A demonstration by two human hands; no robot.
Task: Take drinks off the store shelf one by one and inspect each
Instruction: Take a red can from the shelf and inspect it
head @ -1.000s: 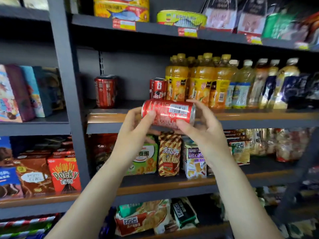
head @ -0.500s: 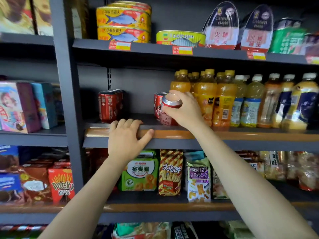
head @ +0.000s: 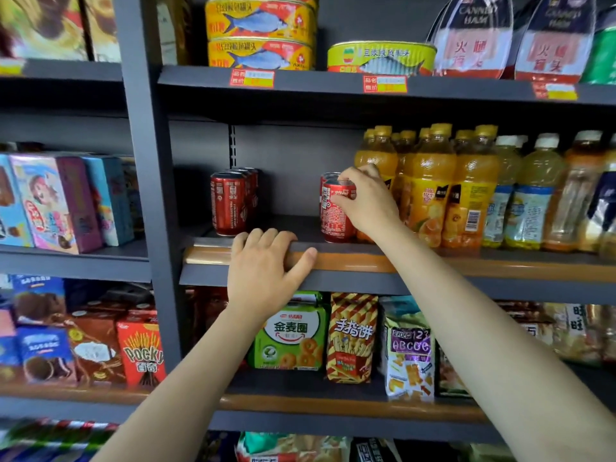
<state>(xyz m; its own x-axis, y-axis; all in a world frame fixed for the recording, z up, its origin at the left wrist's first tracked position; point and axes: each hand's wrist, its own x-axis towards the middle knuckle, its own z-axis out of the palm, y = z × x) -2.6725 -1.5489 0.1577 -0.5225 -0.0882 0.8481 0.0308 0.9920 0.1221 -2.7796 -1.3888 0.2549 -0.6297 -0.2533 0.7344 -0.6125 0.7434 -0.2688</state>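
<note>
Right hand [head: 368,201] curled round upright red cola can [head: 336,215], fingertips at its top rim, can base resting on middle shelf [head: 433,261] just left of orange juice bottles [head: 430,188]. Second red can directly behind, mostly hidden. Left hand [head: 263,271] laid over shelf's wooden front edge, fingers on top, thumb along the lip. Further group of red cans [head: 231,201] standing well apart to the left. Paler bottled drinks [head: 530,195] farther right. Yellow fish tins [head: 263,31] on shelf above; snack packets [head: 351,338] and Pocky box [head: 141,355] below.
</note>
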